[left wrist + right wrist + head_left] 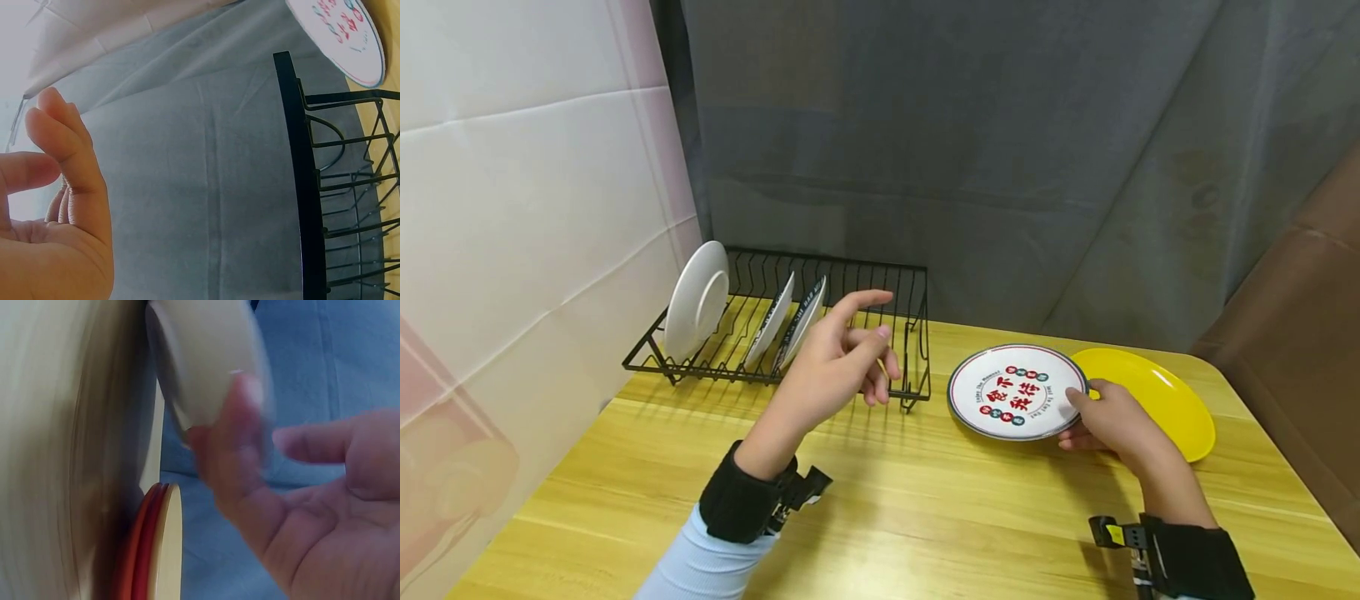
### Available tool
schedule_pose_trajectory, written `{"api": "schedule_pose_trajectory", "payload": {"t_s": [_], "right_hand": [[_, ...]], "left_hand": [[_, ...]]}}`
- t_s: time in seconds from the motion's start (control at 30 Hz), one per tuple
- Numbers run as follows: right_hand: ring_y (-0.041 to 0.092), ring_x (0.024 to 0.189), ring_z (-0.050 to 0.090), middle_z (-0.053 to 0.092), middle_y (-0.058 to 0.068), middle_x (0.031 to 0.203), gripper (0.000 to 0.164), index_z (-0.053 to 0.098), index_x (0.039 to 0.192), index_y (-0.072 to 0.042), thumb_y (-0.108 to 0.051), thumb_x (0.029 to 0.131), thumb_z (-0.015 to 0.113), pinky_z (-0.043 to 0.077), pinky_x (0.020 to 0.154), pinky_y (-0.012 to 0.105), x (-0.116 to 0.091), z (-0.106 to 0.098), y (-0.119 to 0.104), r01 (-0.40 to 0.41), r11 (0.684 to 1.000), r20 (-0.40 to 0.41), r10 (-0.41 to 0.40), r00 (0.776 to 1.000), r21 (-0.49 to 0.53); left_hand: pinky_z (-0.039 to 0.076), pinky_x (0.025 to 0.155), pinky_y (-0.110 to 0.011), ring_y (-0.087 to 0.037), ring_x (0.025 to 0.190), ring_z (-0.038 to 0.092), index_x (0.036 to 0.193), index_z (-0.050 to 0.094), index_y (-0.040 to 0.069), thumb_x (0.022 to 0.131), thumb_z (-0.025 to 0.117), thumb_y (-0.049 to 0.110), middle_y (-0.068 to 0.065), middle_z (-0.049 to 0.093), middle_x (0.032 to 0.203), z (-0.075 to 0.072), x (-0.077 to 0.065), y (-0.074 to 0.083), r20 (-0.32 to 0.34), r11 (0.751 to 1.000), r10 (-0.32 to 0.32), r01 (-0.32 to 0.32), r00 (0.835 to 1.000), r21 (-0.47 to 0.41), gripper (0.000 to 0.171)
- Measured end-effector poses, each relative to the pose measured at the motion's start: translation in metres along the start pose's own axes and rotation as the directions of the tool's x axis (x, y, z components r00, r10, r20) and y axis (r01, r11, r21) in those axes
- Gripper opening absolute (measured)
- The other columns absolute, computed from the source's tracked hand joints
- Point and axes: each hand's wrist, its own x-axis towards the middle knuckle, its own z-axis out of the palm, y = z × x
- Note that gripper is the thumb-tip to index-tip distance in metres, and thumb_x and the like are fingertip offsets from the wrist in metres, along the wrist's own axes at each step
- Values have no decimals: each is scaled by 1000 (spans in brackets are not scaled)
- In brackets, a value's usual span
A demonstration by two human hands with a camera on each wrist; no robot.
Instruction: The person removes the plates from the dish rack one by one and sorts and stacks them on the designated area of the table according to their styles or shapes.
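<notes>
Right hand (1112, 421) pinches a white plate (1018, 392) beside a yellow plate (1165, 400); it has red Chinese writing (1013, 395) and says "Enjoy the Moment". Left hand (831, 367), loosely bent, holds nothing near the black rack (301, 187).

This looks like a curtained-off booth set up with kitchenware. Grey cloth (925, 150) and pale cloth (535, 167) hang around a wood-grain bench (865, 508), which bears a dish rack (730, 377) and plates (1018, 392).
</notes>
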Motion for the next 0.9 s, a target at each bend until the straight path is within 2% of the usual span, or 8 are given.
{"api": "schedule_pose_trajectory", "payload": {"t_s": [0.17,0.37,0.5,0.6,0.73,0.83,0.9], "right_hand": [[18,80,72,61,18,98,78,-14,159,18,-29,118,32,68,79,37,-1,2,-2,0,1000,33,1,999,-23],[18,81,73,61,18,99,80,-10,159,20,-32,117,33,68,79,35,-2,3,-3,-3,997,44,6,999,-79],[18,82,73,62,21,104,81,-6,159,21,-35,117,35,67,79,34,0,3,0,-15,994,61,22,998,-112],[19,82,73,61,27,111,82,-5,160,20,-37,117,35,68,79,35,0,3,1,-12,994,66,19,998,-107],[20,85,75,59,39,128,83,-8,161,17,-37,117,36,68,80,36,-4,3,-4,6,997,47,-2,999,-78],[19,86,75,55,42,140,83,-10,162,15,-38,117,36,68,81,35,-9,1,-11,19,997,24,-17,1000,-70],[18,87,74,53,42,142,84,-9,163,14,-38,117,37,68,81,34,-14,0,-16,36,997,12,-35,999,-63]], "left_hand": [[61,53,-33,-23,54,66,153,48,20,112,53,16,-28,71,85,-1,0,0,-2,1000,-3,3,1000,8,41],[61,53,-32,-22,54,66,151,51,18,112,53,16,-33,70,87,-1,-1,2,-4,1000,-1,1,1000,15,39],[61,53,-32,-22,54,65,149,53,17,112,53,15,-28,71,85,-1,0,2,-2,1000,-2,2,1000,22,37],[61,53,-32,-22,54,65,148,54,17,112,52,15,-29,71,86,-1,0,2,1,1000,-3,3,1000,27,36],[61,53,-32,-22,55,66,147,55,17,112,52,16,-32,70,88,-1,0,2,4,999,-4,4,1000,34,35],[60,53,-32,-22,55,66,146,57,17,111,52,16,-27,72,86,-2,0,2,5,999,-2,2,1000,48,34],[60,53,-31,-22,56,66,144,58,16,111,53,16,-22,73,84,-2,0,2,2,998,-1,1,1000,62,33]]}}
